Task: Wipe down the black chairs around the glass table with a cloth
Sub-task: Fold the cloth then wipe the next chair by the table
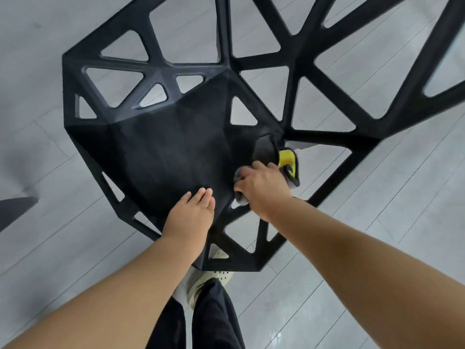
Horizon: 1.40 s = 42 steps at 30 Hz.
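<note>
Filling mid-frame: black chair [161, 147], matte faceted seat, triangular cut-out frame. Grey-and-yellow cloth [285, 162] bunched at seat's right edge, right hand [261, 187] clenched around it. Left hand [191, 217] flat, fingers released, lower centre. Grey plank floor [50, 71] around.

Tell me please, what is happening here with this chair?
A person is standing over a black chair with a cut-out geometric frame and is wiping its seat. The right hand presses a grey and yellow cloth against the right side of the seat, near where the seat meets the open framework. The left hand lies flat on the front part of the seat, apparently steadying the chair. The chair stands on a grey plank floor. No glass table is visible in this view.
</note>
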Motion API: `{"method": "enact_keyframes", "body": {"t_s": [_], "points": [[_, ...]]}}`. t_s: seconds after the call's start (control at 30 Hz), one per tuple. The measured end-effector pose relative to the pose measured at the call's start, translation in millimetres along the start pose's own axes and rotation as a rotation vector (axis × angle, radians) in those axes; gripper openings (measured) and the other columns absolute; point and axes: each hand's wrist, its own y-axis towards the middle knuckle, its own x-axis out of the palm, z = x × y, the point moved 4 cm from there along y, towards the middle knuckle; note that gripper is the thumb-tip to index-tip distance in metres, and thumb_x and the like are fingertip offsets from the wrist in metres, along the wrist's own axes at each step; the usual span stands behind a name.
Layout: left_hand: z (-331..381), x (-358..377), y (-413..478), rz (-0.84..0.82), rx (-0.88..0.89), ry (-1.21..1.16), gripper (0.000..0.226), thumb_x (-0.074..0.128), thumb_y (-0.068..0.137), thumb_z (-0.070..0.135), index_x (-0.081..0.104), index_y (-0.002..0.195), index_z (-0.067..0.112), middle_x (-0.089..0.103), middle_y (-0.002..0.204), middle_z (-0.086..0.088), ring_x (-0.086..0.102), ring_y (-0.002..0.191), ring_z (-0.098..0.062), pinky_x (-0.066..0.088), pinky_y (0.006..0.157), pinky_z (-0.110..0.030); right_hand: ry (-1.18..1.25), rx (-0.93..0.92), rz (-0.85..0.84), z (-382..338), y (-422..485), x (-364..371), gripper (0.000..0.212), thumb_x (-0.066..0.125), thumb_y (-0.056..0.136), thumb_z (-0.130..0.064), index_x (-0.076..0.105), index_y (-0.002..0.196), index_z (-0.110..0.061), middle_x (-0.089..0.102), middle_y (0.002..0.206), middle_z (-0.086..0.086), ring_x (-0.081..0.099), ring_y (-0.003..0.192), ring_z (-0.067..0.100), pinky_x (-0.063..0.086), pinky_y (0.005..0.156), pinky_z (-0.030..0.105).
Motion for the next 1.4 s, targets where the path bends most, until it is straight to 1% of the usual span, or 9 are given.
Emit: {"method": "enact_keyframes", "body": {"t_s": [0.23,0.37,0.63,0.73,0.87,1.03,1.13,1.3,1.4], "points": [[-3.0,-3.5,-1.7,-0.005,-0.001,0.008,0.076,0.049,0.094,0.028,0.000,0.150,0.013,-0.007,0.158,-0.005,-0.005,0.145,-0.017,0.001,0.118,-0.036,0.223,-0.105,0.106,-45.7,-35.8,21.4,0.030,0.047,0.093,-0.028,0.058,0.121,-0.026,0.056,0.115,-0.001,0.045,0.105,0.025,0.039,0.085,0.036],[-5.0,-3.8,-2.7,-0.006,-0.023,-0.041,0.078,0.054,0.091,0.028,0.004,0.150,0.017,-0.006,0.158,0.000,-0.005,0.145,-0.012,0.000,0.117,-0.035,0.173,-0.156,0.067,-50.5,-67.4,35.7,0.028,0.060,0.086,-0.023,0.059,0.114,-0.026,0.058,0.105,0.000,0.050,0.094,0.024,0.041,0.083,0.036],[-2.3,-1.3,-2.0,-0.015,-0.041,-0.009,0.076,0.051,0.094,0.026,0.001,0.150,0.016,-0.007,0.158,-0.002,-0.005,0.145,-0.015,0.000,0.118,-0.036,0.204,-0.236,0.114,-58.4,-101.4,46.4,0.007,0.064,0.075,-0.030,0.064,0.081,-0.031,0.059,0.075,-0.009,0.055,0.073,0.013,0.047,0.074,0.027],[0.4,-0.8,-2.3,-0.025,-0.042,0.037,0.074,0.049,0.095,0.023,0.000,0.150,0.013,-0.006,0.158,-0.005,-0.004,0.145,-0.017,0.001,0.118,-0.036,0.196,-0.269,0.112,-57.7,-120.7,49.2,0.019,0.074,0.068,-0.028,0.064,0.083,-0.032,0.057,0.076,-0.011,0.050,0.072,0.012,0.046,0.073,0.027],[8.2,-1.5,-0.9,-0.035,-0.040,0.115,0.074,0.050,0.094,0.020,0.002,0.149,0.007,-0.001,0.158,-0.012,0.000,0.146,-0.024,0.006,0.119,-0.038,0.092,-0.269,0.180,-39.6,-127.7,42.6,0.014,0.062,0.076,-0.024,0.063,0.088,-0.031,0.056,0.081,-0.010,0.048,0.078,0.014,0.043,0.075,0.029],[10.6,-3.0,-2.3,-0.042,-0.022,0.172,0.074,0.050,0.095,0.025,0.003,0.149,0.005,0.001,0.158,-0.013,0.003,0.146,-0.025,0.009,0.119,-0.038,-0.054,-0.070,0.374,23.2,-117.1,17.3,0.016,0.050,0.083,-0.022,0.064,0.087,-0.028,0.056,0.085,-0.007,0.050,0.084,0.020,0.034,0.077,0.033],[10.3,-3.6,-2.4,-0.032,-0.020,0.172,0.073,0.051,0.095,0.023,0.005,0.149,0.005,0.002,0.158,-0.013,0.005,0.146,-0.025,0.011,0.119,-0.038,-0.105,0.138,0.537,70.7,-114.8,-26.0,0.039,0.031,0.082,-0.024,0.069,0.080,-0.024,0.059,0.081,-0.004,0.051,0.082,0.026,0.027,0.073,0.034],[6.5,-1.0,-0.5,-0.026,-0.015,0.145,0.071,0.049,0.095,0.023,0.007,0.149,0.008,0.003,0.158,-0.010,0.005,0.146,-0.022,0.010,0.117,-0.036,0.012,0.464,0.663,116.5,-143.7,-92.4,0.020,0.056,0.087,-0.017,0.067,0.101,-0.027,0.065,0.096,0.001,0.053,0.086,0.031,0.036,0.074,0.038],[4.2,0.0,-0.5,-0.030,-0.010,0.139,0.073,0.051,0.094,0.025,0.006,0.150,0.010,0.001,0.158,-0.008,0.004,0.146,-0.020,0.010,0.117,-0.036,0.065,0.553,0.563,108.9,-137.4,-76.8,0.022,0.055,0.086,-0.020,0.063,0.105,-0.028,0.057,0.104,0.004,0.053,0.095,0.031,0.033,0.066,0.034]]}}
